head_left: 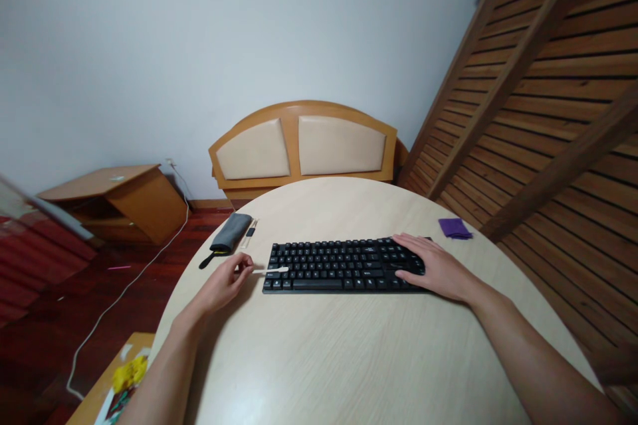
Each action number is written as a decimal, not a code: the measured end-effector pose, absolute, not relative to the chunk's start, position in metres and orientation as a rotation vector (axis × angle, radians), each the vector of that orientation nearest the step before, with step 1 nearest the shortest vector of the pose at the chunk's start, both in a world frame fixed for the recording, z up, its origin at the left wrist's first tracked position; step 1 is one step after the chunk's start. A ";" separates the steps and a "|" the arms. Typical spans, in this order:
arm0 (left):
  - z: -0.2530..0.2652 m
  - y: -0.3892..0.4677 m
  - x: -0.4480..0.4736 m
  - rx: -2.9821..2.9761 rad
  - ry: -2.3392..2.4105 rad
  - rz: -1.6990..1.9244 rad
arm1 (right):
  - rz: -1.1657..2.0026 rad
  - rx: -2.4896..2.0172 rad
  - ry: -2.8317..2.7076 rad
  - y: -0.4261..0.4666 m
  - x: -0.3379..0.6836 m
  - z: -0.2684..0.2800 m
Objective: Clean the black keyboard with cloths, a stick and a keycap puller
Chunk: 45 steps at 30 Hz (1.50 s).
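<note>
A black keyboard point(323, 265) lies flat on the round pale table, its long space bar side toward me. My left hand point(234, 279) is at its left end, fingers pinched on a thin white swab point(279, 270) whose thicker tip rests over the left-hand keys. My right hand point(438, 269) lies over the number pad end with thumb and fingers spread, touching the keyboard and covering part of its keys.
Left of the keyboard lie a grey pouch point(232, 232) and some thin sticks with a black piece point(250, 232). A folded purple cloth point(454, 228) sits at the right. Beyond the table stands a padded wooden headboard point(294, 106); slatted wood point(538, 126) leans at the right.
</note>
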<state>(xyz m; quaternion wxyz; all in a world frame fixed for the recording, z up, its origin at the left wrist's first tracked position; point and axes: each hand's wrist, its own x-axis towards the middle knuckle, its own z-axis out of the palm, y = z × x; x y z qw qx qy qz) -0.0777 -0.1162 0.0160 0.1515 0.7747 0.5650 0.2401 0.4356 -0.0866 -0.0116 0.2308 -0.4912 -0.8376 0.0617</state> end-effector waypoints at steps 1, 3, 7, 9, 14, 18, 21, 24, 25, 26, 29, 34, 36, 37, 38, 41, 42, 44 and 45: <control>0.016 -0.116 -0.076 2.227 1.609 0.685 | 0.170 -1.352 -2.302 -0.086 0.436 -0.012; 0.015 -0.115 -0.072 2.238 1.581 0.671 | 0.167 -1.355 -2.304 -0.086 0.436 -0.013; 0.014 -0.115 -0.064 2.270 1.519 0.688 | 0.166 -1.356 -2.309 -0.086 0.436 -0.012; 0.013 -0.115 -0.058 2.284 1.498 0.707 | 0.164 -1.362 -2.312 -0.086 0.436 -0.012; 0.013 -0.117 -0.044 2.367 1.451 0.749 | 0.160 -1.347 -2.306 -0.087 0.436 -0.011; 0.016 -0.119 -0.034 2.484 1.389 0.740 | 0.167 -1.347 -2.293 -0.087 0.436 -0.011; 0.018 -0.119 -0.030 2.589 1.309 0.691 | 0.168 -1.351 -2.299 -0.087 0.435 -0.011; 0.017 -0.119 -0.027 2.653 1.259 0.693 | 0.161 -1.354 -2.298 -0.087 0.435 -0.011; 0.017 -0.120 -0.025 2.663 1.253 0.701 | 0.161 -1.356 -2.299 -0.087 0.435 -0.010; 0.016 -0.120 -0.023 2.671 1.246 0.706 | 0.162 -1.360 -2.300 -0.088 0.434 -0.010; 0.015 -0.123 -0.015 2.693 1.195 0.686 | 0.164 -1.368 -2.309 -0.088 0.434 -0.009; 0.014 -0.123 0.001 2.730 1.132 0.665 | 0.159 -1.370 -2.311 -0.089 0.434 -0.009; 0.013 -0.122 0.007 2.753 1.137 0.645 | 0.160 -1.369 -2.312 -0.089 0.435 -0.010; 0.013 -0.122 0.010 2.768 1.135 0.633 | 0.161 -1.369 -2.315 -0.089 0.435 -0.010; 0.013 -0.122 0.014 2.784 1.129 0.622 | 0.162 -1.369 -2.319 -0.089 0.435 -0.010; 0.014 -0.122 0.025 2.829 1.097 0.580 | 0.163 -1.365 -2.318 -0.088 0.435 -0.010; 0.015 -0.122 0.030 2.840 1.087 0.569 | 0.163 -1.359 -2.315 -0.088 0.435 -0.010; 0.018 -0.123 0.038 2.856 1.071 0.543 | 0.158 -1.345 -2.308 -0.088 0.435 -0.010; 0.019 -0.123 0.042 2.864 1.065 0.530 | 0.155 -1.337 -2.305 -0.088 0.434 -0.010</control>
